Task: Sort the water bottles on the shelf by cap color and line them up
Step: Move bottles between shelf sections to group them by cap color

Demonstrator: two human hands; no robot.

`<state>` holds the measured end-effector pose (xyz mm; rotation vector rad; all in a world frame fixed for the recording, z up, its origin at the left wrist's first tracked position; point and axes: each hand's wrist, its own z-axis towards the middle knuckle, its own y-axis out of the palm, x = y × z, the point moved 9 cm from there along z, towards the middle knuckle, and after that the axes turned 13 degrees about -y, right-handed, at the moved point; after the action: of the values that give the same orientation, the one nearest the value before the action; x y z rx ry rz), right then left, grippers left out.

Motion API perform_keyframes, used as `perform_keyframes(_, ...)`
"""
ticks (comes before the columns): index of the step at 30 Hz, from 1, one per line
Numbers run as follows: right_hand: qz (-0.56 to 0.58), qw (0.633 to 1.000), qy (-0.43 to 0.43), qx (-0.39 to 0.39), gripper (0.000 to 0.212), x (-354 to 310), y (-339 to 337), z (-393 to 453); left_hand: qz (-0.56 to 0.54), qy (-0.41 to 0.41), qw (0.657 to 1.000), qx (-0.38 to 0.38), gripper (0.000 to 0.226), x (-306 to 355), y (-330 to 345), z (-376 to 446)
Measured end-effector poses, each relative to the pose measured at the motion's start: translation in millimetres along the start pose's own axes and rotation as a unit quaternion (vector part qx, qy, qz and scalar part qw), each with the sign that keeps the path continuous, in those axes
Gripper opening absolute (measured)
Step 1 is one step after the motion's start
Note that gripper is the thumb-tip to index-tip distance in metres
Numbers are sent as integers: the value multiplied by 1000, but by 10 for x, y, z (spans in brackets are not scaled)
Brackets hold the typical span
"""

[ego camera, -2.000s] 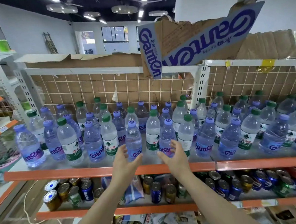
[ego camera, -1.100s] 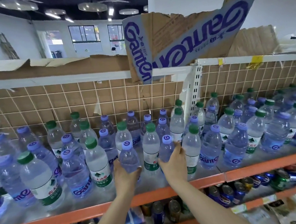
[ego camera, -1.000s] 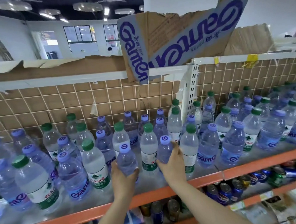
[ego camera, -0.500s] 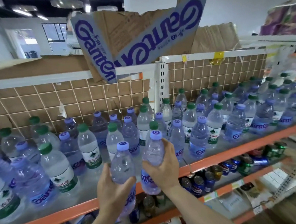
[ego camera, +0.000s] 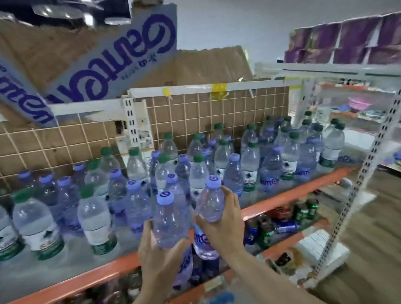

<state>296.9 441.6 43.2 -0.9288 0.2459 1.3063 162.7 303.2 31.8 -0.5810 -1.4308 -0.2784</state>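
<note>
- The left hand (ego camera: 161,252) grips one purple-capped bottle (ego camera: 170,221), fingers curled round its lower body from behind and beneath; the cap stands well above the fingertips. The hold looks low on a full bottle, so it could tip forward out of the grasp.
- The right hand (ego camera: 223,223) wraps a second purple-capped bottle (ego camera: 209,208), thumb on the near side and fingers round the far side at mid-body. That bottle leans toward the right hand's thumb side, and its label end hangs below the palm.
- Both bottles are held off the shelf (ego camera: 73,283), in front of its orange lip, and sit just beside each other between the two hands. If the hands close in, the bottles may knock and twist in the fingers.
- Beyond the fingertips stands a crowded mix of green-capped bottles (ego camera: 97,220) and purple ones, close together. Setting either held bottle back among them risks toppling a neighbour, in my judgement, since little bare space shows.
- The view is blurred, so misreading a cap colour is possible.
</note>
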Motion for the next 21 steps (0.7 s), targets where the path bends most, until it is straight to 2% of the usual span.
perform_keyframes(3,0,1000,1,8,79,314,-332,119,18,1,1000,0,37,115,439,-64)
perform_keyframes(7,-2,999,13,33,80,696,-723,281,0,-15,999,-30,55,254,1004,-96)
perform_keyframes(18,-14,995,32,98,80,1721,-1295,755,-73,5,992,-106,43,393,2312,135)
perform_keyframes(21,-23,994,51,98,89,2005,-1379,921,-66,23,989,-126,53,453,2678,241)
